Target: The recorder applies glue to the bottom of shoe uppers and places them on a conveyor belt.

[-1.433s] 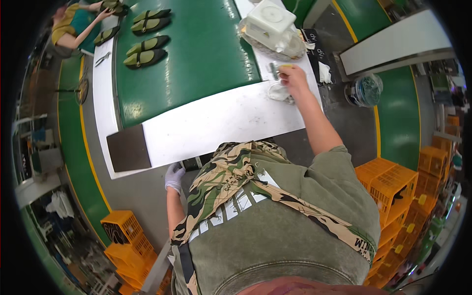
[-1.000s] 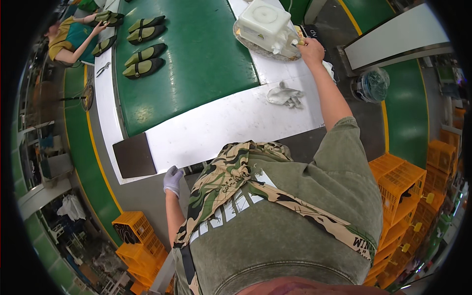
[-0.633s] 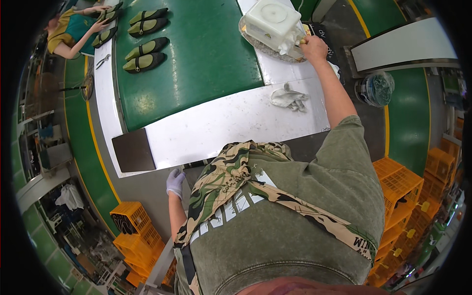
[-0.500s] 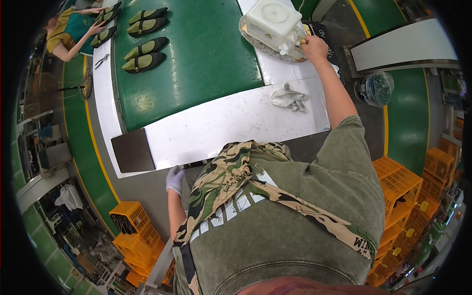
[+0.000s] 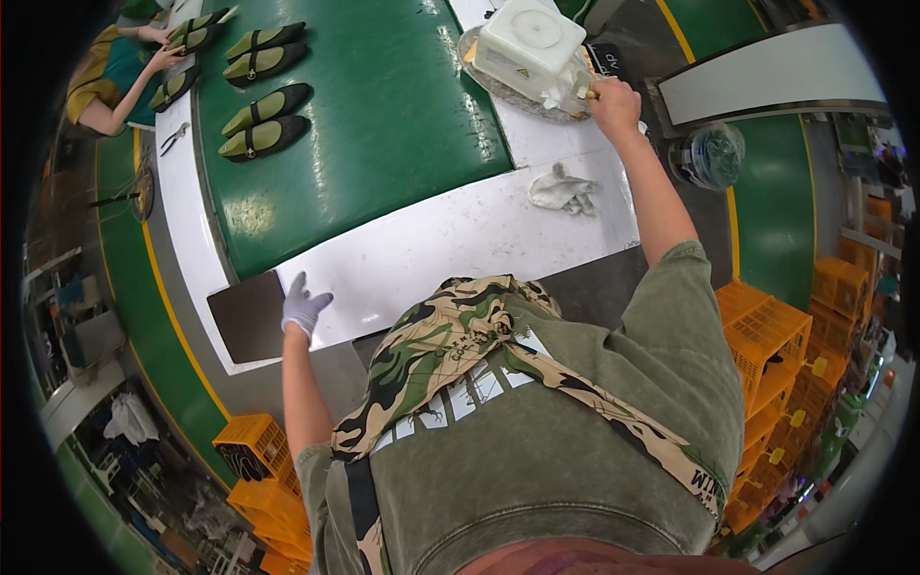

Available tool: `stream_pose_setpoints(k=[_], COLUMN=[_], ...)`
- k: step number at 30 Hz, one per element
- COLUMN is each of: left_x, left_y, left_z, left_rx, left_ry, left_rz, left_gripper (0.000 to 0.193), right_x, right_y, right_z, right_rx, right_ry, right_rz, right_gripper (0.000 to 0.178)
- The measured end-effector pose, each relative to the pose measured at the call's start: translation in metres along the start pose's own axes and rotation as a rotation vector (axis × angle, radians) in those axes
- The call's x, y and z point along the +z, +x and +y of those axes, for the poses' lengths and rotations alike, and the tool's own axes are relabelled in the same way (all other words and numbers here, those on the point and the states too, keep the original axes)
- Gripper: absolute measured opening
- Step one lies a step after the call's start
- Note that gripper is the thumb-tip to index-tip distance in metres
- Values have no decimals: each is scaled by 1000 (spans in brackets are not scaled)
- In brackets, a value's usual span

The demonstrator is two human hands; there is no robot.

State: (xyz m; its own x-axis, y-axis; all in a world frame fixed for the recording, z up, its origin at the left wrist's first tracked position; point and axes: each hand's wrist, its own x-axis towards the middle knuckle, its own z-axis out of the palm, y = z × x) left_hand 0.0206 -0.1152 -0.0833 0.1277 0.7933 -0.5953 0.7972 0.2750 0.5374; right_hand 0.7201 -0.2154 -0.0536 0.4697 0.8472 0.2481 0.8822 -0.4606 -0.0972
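At one o'clock the right hand (image 5: 613, 101) has fingers clamped on a thin brush handle (image 5: 586, 93) beside the white plastic tub (image 5: 530, 38), seemingly light and rigid; the gloved left hand (image 5: 304, 307) rests with fingers spread.

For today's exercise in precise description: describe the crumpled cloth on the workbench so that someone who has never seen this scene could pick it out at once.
Start at the green conveyor belt and the white table edge along its near side. Toward the right of that white strip, just left of the person's outstretched right forearm, lies the crumpled cloth. It is the only soft, wrinkled, pale grey heap there, unlike the boxy white container beyond it.
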Motion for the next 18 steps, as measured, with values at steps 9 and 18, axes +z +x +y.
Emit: stream_pose_setpoints(k=[9, 18], left_x=[-90, -128], left_y=[107, 225], left_z=[111, 184], left_rx=[212, 480], left_ry=[549, 845], left_rz=[95, 323], left_gripper=[103, 93], right_x=[9, 19], right_y=[4, -23], right_z=[-9, 27], right_rx=[268, 929], right_ry=[75, 477], right_rz=[-142, -144], right_gripper=[27, 31])
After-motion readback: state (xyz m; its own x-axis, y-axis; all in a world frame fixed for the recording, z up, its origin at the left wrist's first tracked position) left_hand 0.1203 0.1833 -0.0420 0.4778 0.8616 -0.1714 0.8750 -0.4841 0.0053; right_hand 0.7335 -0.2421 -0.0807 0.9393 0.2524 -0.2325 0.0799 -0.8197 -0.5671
